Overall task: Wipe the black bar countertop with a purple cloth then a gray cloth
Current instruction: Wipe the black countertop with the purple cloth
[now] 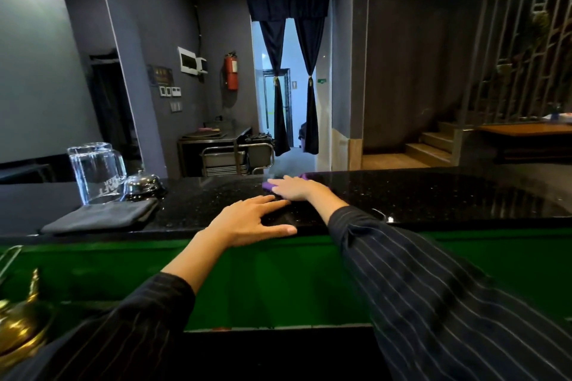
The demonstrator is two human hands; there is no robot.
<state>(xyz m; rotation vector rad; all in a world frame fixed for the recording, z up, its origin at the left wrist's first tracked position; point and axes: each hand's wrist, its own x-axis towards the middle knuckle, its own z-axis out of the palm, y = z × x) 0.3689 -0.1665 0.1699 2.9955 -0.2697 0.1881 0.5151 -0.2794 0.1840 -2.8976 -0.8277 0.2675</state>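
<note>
On the left end of the black worktop (433, 195), a folded gray cloth (99, 216) lies near the front edge, with glass mugs (94, 173) and a chrome bell (143, 184) just behind it. Mid-counter, the right hand (294, 188) presses flat, fingers straight, on the purple cloth (268, 185). The left hand (247, 223) rests spread on the near edge, holding nothing. Beyond the worktop are gray walls, a red fire extinguisher (231, 70), a curtained doorway (289, 71) and stairs (433, 145).
</note>
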